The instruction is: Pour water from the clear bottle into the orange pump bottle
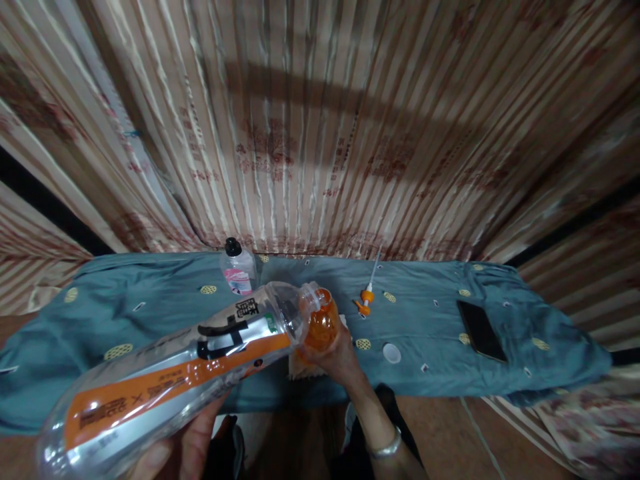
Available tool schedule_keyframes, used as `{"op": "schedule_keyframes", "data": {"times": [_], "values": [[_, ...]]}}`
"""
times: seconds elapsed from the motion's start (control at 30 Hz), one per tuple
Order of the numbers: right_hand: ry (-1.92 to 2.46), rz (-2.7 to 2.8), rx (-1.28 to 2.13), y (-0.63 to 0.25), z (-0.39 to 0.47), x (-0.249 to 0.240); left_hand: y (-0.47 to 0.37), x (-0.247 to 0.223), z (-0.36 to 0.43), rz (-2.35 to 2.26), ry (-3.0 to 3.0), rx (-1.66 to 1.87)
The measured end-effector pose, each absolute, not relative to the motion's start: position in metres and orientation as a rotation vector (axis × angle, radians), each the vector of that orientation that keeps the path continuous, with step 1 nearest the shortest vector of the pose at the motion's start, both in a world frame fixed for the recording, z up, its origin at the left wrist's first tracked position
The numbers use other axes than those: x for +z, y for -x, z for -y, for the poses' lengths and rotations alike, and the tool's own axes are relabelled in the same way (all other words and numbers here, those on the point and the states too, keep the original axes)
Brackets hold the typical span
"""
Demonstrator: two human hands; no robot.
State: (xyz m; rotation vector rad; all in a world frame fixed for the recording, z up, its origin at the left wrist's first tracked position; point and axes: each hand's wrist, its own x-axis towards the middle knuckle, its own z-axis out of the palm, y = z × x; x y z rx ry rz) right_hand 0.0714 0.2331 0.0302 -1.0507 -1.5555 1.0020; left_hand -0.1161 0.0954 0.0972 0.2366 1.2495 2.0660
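Observation:
My left hand (pixel 181 445) is wrapped round the underside of a large clear plastic bottle (pixel 175 377) with a silver and orange label. The bottle is tilted, its neck pointing up and right. Its uncapped mouth meets the top of an orange, see-through bottle (pixel 321 325), which my right hand (pixel 339 353) grips from the right side. Whether liquid passes between the two cannot be made out. An orange pump head (pixel 367 297) with a long white tube lies to the right. Nearer to me is a round white cap (pixel 392 353).
A clear bottle with a black cap and pink label (pixel 239 273) stands at the back left. A dark phone (pixel 481 330) lies on the right of the teal cloth (pixel 425 370). Behind hangs a striped, printed curtain (pixel 310 133). A pale crumpled piece (pixel 301 369) sits below the orange bottle.

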Motion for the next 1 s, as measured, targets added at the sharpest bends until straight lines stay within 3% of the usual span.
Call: {"op": "schedule_keyframes", "data": {"times": [1.0], "values": [[1.004,1.515,1.080,-0.071,-0.233,0.033,0.121,0.090,-0.090,-1.185,-0.313,2.022]]}}
